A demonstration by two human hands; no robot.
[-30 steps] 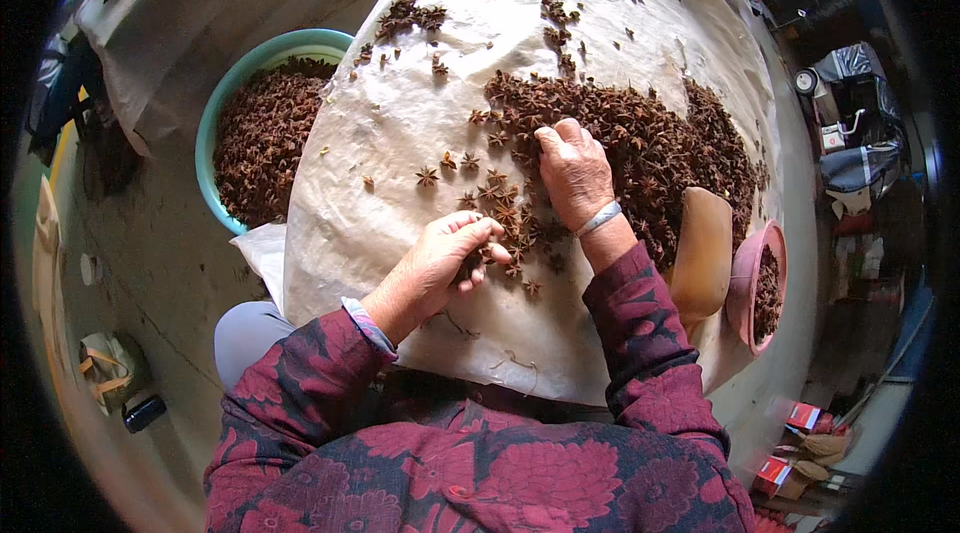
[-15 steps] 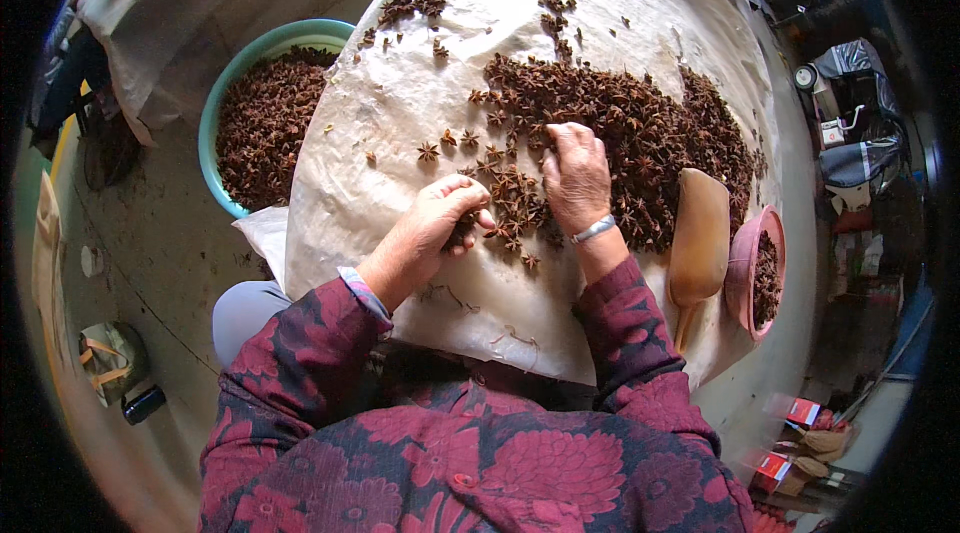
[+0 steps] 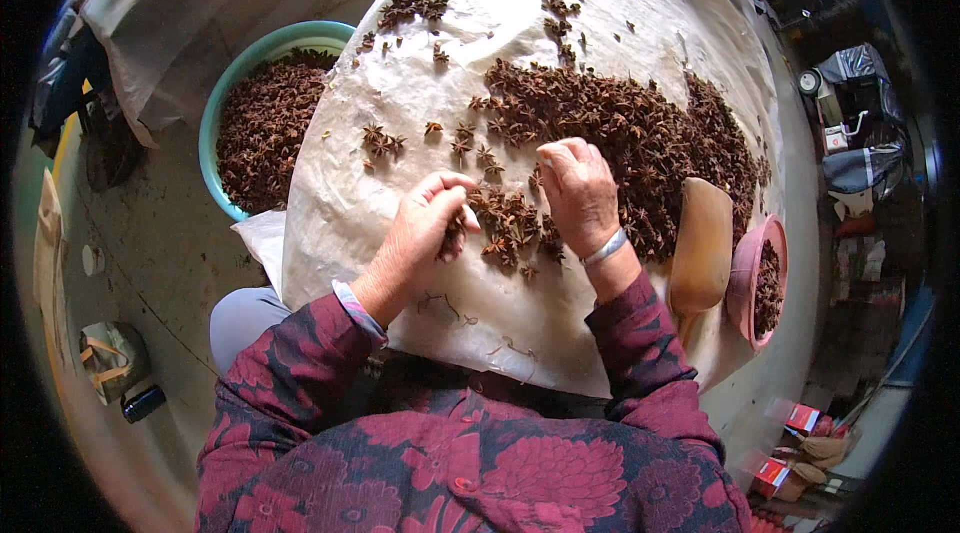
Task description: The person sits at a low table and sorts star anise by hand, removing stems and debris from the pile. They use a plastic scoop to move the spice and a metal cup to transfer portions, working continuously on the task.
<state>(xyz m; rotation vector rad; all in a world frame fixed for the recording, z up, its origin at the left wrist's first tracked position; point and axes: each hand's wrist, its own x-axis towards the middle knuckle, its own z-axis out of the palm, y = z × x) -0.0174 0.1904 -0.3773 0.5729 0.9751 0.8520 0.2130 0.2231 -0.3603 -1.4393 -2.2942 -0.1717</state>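
Head view, now: the left hand (image 3: 415,238) has drawn back toward the body from its position a second ago, when it lay nearer the right hand in the thin spread of pods. Its fingers are now curled narrow, thumb against fingertips, pinching what looks like one or two star anise pods (image 3: 455,230); how many are held cannot be made out. The right hand (image 3: 578,195) has hardly shifted: it lies palm down on the near edge of the main heap (image 3: 620,148), fingers bent into the pods. Whether it holds any cannot be told, since the fingertips are hidden under the hand. A bangle sits on that wrist.

Judgement: the change reads as one pick out of the loose pods, sorting carried on piece by piece, with most of the heap not yet gone through.

The pale sheet (image 3: 350,183) carries the heap, with a few single pods laid apart to the left. A teal basin (image 3: 232,93) of pods is just beside the sheet's left edge, partly covered by it. A wooden scoop (image 3: 700,243) and a pink bowl (image 3: 748,278) with pods lie at the right.

Hidden or unclear: what supports the sheet, the basin's right rim, and the rim clutter, which is too bent and dark to identify.
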